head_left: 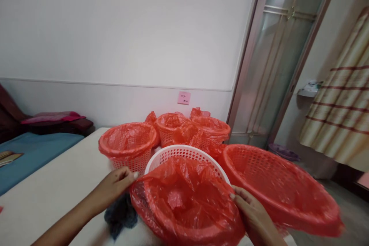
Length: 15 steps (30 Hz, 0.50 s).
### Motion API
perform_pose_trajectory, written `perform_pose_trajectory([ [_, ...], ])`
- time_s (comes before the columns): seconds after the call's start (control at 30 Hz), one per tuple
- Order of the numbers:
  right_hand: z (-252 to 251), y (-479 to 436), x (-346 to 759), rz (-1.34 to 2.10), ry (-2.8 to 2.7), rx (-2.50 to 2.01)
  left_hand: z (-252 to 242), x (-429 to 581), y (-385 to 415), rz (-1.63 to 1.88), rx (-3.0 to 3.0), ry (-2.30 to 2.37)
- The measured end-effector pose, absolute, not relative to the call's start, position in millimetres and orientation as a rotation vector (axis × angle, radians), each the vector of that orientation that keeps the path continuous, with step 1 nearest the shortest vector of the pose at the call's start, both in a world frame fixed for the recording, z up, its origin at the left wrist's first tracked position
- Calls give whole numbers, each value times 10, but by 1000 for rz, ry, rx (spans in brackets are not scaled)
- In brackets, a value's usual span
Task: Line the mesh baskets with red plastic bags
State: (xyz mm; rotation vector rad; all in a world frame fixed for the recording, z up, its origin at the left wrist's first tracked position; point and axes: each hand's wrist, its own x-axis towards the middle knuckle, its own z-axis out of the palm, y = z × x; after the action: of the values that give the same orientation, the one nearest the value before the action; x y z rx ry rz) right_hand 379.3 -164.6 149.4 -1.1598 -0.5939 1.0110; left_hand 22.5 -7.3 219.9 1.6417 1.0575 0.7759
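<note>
From the head camera, a person's left hand (115,186) and right hand (252,215) grip opposite edges of a red plastic bag (184,207), fingers and thumbs pinched narrow on the thin film. The bag sags open across a white lattice basket (184,154) on a white worktop (49,196), leaving the basket's far rim bare. Four more lattice baskets surround it, each sheathed in red film: the left basket (128,150), the back-centre basket (168,130), the back-right basket (210,132) and the right basket (279,188), which tips toward the camera with its outer edge blurred. That makes four baskets covered and the fifth only partly covered. A dark blue cloth (121,215) lies bunched beside the left wrist. Behind the group, a pink note (183,98) is stuck to the wall. A glass-panelled door (273,57) and a striped curtain (337,92) stand to the right, and a blue mat (29,153) lies to the left.
</note>
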Motion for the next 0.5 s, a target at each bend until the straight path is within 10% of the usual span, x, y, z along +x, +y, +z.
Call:
perform_pose_trajectory([
  [0.5,1474,-1657,3691,940,-581,-1198,2333,1002,23,701,2248,1119],
])
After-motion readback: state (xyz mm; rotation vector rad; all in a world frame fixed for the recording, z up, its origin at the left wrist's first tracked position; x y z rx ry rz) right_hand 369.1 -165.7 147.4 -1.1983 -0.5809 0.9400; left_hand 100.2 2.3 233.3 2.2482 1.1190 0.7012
